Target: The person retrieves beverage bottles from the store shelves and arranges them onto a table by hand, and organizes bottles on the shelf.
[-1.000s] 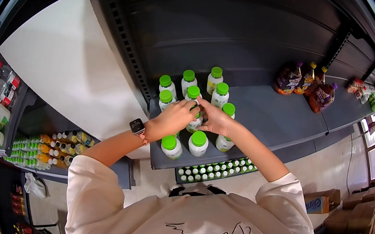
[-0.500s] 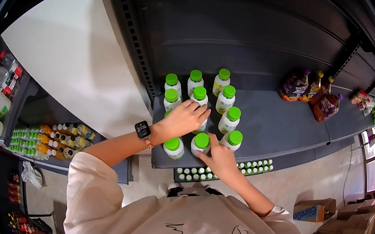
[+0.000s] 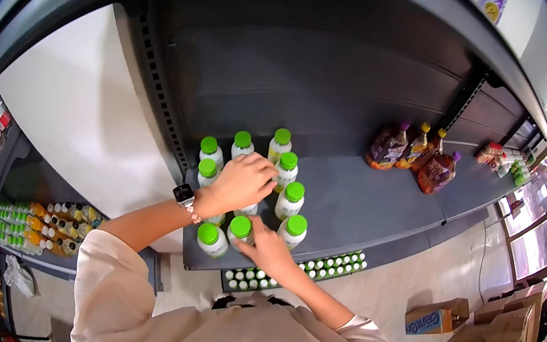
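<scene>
White bottles with green caps stand upright in a group at the left end of the dark shelf [image 3: 366,208]. My left hand [image 3: 244,182], with a watch on its wrist, reaches over the middle of the group, beside a bottle [image 3: 285,173]; its fingers are bent and what lies under them is hidden. My right hand [image 3: 266,247] has its thumb and fingers around a front bottle [image 3: 240,229]. To the left of that one is a front corner bottle [image 3: 212,240], and on its right another bottle [image 3: 293,230].
Large dark drink bottles [image 3: 438,172] stand farther right on the shelf. A white panel [image 3: 94,104] borders it on the left. Small capped bottles [image 3: 330,266] fill a lower shelf. Cardboard boxes [image 3: 496,328] sit on the floor at right.
Over the last second my right hand has come from the group's middle to the front bottle. My left hand stays over the middle, now slightly farther back. The camera view has shifted.
</scene>
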Demonstrator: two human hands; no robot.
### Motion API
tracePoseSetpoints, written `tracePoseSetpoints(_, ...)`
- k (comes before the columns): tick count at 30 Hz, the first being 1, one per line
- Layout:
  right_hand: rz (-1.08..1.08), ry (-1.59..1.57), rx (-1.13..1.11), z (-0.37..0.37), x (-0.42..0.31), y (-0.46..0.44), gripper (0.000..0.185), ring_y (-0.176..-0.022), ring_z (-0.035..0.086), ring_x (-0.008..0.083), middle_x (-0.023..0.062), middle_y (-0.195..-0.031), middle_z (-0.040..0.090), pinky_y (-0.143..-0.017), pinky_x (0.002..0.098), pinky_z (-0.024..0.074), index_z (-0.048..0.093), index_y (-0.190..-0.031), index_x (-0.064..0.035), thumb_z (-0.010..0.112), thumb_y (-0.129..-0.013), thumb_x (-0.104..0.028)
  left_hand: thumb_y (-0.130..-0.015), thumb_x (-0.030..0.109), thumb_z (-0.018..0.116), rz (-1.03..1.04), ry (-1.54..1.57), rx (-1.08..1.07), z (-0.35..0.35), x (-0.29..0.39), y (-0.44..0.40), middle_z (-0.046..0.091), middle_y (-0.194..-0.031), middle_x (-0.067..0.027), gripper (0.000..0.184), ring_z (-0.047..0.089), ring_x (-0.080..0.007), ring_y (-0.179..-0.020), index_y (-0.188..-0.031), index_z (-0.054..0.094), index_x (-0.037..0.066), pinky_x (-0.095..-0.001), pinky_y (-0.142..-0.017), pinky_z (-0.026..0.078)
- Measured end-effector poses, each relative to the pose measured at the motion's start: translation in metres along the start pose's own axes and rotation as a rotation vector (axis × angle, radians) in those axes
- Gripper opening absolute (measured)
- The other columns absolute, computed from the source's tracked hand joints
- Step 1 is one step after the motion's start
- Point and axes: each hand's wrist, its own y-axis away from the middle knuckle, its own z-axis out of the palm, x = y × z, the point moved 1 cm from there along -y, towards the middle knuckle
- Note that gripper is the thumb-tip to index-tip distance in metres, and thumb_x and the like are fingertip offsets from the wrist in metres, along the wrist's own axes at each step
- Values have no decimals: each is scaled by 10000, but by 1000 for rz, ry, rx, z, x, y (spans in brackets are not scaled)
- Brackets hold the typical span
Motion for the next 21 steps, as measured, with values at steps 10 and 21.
tracePoseSetpoints(10, 200, -800, 250, -115, 107, -87, 560, -1305, 486, 288, 187, -1459, 449, -1053, 420, 438, 450, -1404, -11, 455, -1023, -422, -1025, 400, 432, -937, 1217, -192, 82, -91, -89, 355, -1534, -77, 548, 575, -263, -1171, -1474, 363, 95, -371, -1000, 482)
tracePoseSetpoints(21, 323, -1353, -77, -41, 192, -180, 687, -1423, 342, 330, 196, -1560, 318, -1173, 468, 259, 187, -1532, 34, 225, -1040, -443, -1039, 382, 425, -1038, 1365, -143, 92, -85, -101, 487, -1401, -90, 462, 528, -285, -1222, -1366, 451, 57, -385, -1019, 449)
